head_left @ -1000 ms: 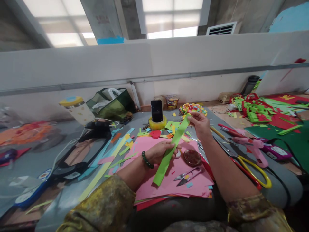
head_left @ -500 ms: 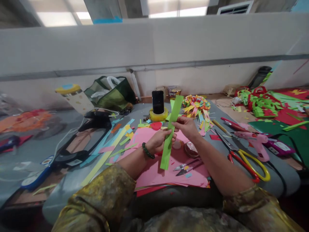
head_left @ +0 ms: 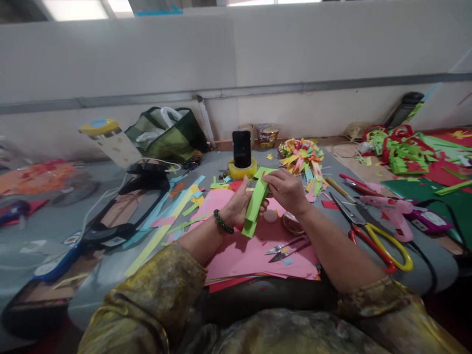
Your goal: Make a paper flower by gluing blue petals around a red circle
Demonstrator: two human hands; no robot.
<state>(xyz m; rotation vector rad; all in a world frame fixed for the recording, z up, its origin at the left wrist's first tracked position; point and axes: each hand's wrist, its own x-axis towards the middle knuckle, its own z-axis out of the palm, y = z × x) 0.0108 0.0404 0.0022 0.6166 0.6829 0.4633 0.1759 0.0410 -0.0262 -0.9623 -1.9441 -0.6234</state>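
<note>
A green paper strip (head_left: 255, 205), folded over near its top, slants between my hands above a stack of pink paper (head_left: 228, 255). My left hand (head_left: 239, 204) supports the strip from beneath, thumb raised beside it and fingertips showing past its right edge. Pinched at the fold, the strip's upper end is in the fingers of my right hand (head_left: 286, 189). Small snips (head_left: 285, 248) and a roll of ribbon or tape (head_left: 292, 223) lie on the pink paper, below and right of the strip.
Red-and-yellow-handled scissors (head_left: 368, 236) and a pink glue gun (head_left: 393, 211) lie at the right. A phone (head_left: 242, 150) stands in a yellow tape roll (head_left: 242, 169) behind my hands. A multicoloured paper ornament (head_left: 301, 155) sits beyond. Paper strips and a green bag (head_left: 169, 135) are leftward.
The long strip has been folded over, its top end brought down. My right hand has closed over the fold, and my left hand has loosened, its thumb lifting off the strip.
</note>
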